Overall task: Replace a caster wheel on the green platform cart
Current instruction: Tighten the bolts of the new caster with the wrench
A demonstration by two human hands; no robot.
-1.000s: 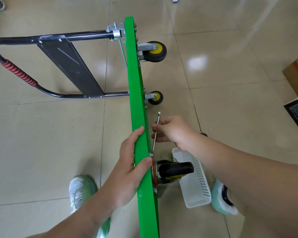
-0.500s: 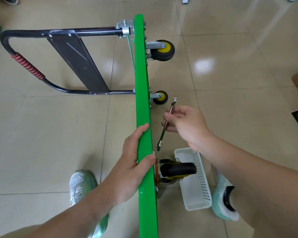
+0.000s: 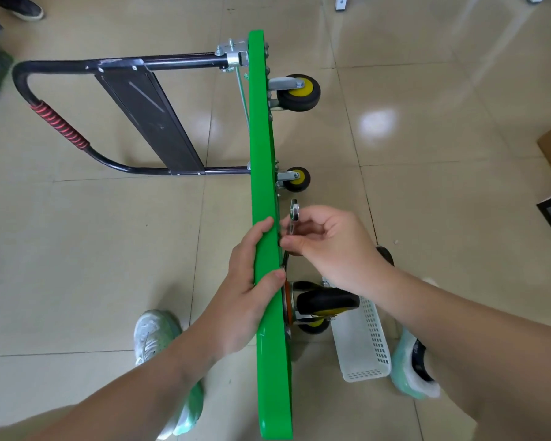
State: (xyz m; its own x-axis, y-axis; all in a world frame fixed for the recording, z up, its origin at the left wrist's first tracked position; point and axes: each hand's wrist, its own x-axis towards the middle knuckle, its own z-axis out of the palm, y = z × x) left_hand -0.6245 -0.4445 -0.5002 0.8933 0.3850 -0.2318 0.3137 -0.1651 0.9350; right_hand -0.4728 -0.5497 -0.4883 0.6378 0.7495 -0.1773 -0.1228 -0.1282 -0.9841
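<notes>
Two grips mid-frame — left hand point(image 3: 248, 291) clasps the green cart point(image 3: 261, 138), right hand point(image 3: 334, 246) pinches the wrench point(image 3: 294, 213). Its shaft points down-frame toward the caster point(image 3: 328, 302).

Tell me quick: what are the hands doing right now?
Left hand: grips the edge of the green platform cart.
Right hand: pinches the wrench.

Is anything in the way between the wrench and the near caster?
Nothing visible. The wrench, in the right hand, lies along the cart's underside, its lower end beside the caster; the left hand grips the edge nearby.
</notes>
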